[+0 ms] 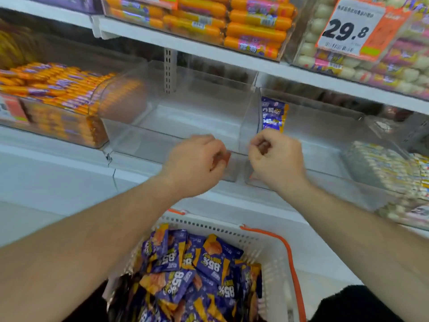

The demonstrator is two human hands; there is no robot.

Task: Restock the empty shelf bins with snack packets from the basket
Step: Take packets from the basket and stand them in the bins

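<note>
Purple and orange snack packets [209, 259] fill a white basket [276, 263] with orange handles, low in the view between my forearms. On the shelf stand two clear bins. The middle bin [185, 117] holds nothing. The right bin [325, 135] has one purple packet [274, 112] standing upright against its left wall. My left hand [197, 163] hovers at the middle bin's front right corner with its fingers curled and nothing visible in them. My right hand [276, 159] is a fist at the right bin's front left corner, just below the standing packet, thumb against forefinger.
A full bin of orange sausage sticks [53, 96] sits to the left. White wrapped snacks [385, 168] fill the bin on the right. The shelf above carries orange sausages [253, 26] and a 29.8 price tag [348, 29]. The white shelf front [69, 173] runs below the bins.
</note>
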